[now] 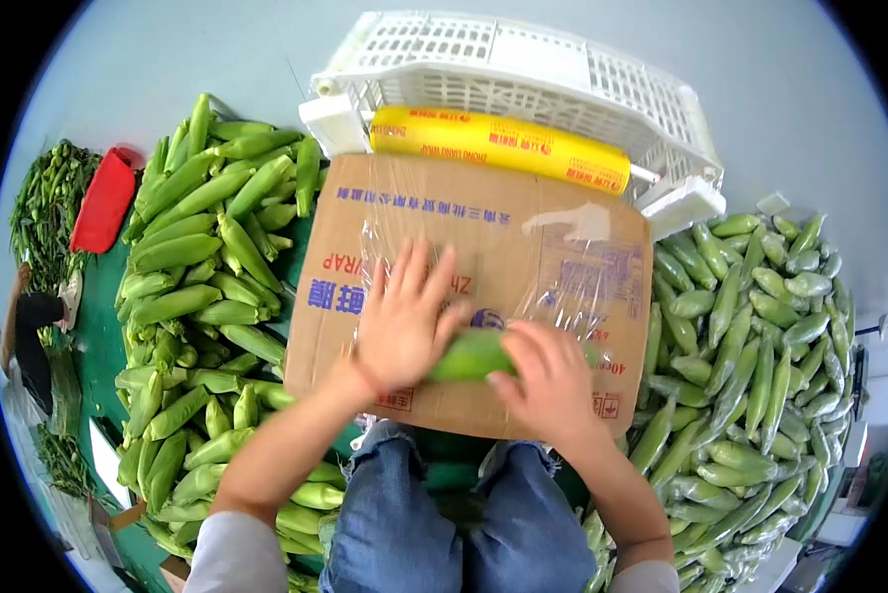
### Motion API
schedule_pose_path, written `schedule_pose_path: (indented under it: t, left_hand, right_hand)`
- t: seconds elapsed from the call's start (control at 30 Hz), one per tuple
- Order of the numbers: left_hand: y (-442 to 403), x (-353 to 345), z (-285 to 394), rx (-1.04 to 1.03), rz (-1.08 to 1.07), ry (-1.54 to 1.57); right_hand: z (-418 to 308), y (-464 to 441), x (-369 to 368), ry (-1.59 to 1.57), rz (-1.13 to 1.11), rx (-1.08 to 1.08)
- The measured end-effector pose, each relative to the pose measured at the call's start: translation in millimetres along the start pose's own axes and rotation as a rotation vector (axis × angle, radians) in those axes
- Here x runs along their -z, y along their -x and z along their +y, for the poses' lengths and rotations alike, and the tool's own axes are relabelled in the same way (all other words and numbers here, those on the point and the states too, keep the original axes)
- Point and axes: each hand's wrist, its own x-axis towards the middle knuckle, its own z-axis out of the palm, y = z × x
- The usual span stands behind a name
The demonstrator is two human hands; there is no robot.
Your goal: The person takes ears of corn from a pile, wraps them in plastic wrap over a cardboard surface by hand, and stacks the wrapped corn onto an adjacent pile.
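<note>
A green ear of corn (469, 357) in its husk lies crosswise near the front of a printed cardboard sheet (315, 287). Clear plastic wrap (572, 282) stretches over the cardboard beneath it. My left hand (404, 321) is stretched out, fingers spread, just left of the corn; its thumb is near or touching the ear. With fingers curled over the corn's right end, my right hand (548, 381) grips it. Motion blurs both hands a little. Behind the cardboard, a yellow roll of wrap (498, 146) is mounted between white supports.
Unwrapped corn ears (182, 247) are heaped at the left. Film-wrapped ears (750, 385) form a large pile at the right. A white plastic crate (533, 64) stands behind the roll. Far left are a red scoop-like item (106, 201), leafy greens (50, 212) and another person (24, 346).
</note>
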Motion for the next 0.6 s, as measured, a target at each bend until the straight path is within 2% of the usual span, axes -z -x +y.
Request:
schedule_pose_path:
  t: [0.07, 0.13, 0.23, 0.33, 0.4, 0.43, 0.5, 0.53, 0.57, 0.6]
  left_hand:
    - [-65, 11, -13, -0.104, 0.068, -0.046]
    - [-112, -15, -31, -0.245, -0.187, -0.172]
    - [-143, -15, -29, -0.158, -0.519, -0.175]
    - [-137, -6, -24, -0.255, -0.498, -0.311]
    - [-131, -23, -41, -0.254, -0.347, -0.212]
    - [-128, -33, -44, -0.265, -0.279, -0.161]
    - [-125, -15, -33, -0.2, -0.343, -0.093]
    - [-126, 1, -30, -0.164, -0.378, -0.018]
    - [-127, 7, -32, -0.125, -0.409, 0.055]
    - [-117, 4, -36, -0.124, -0.131, 0.298]
  right_hand:
    - [4, -19, -9, 0.131, -0.016, 0.105]
    - [22, -45, -18, 0.23, 0.014, 0.158]
    - [50, -77, -30, 0.137, -0.246, 0.042]
    - [29, -66, -24, 0.062, -0.349, 0.021]
    - [17, -40, -10, -0.061, -0.436, 0.115]
    - [4, -27, 1, -0.123, -0.582, 0.106]
    - [-18, 3, 23, -0.281, -0.9, 0.046]
    - [-24, 21, 27, -0.448, -0.926, -0.036]
    - [-26, 28, 37, -0.513, -0.858, -0.08]
    - [-23, 47, 38, -0.631, -0.753, -0.248]
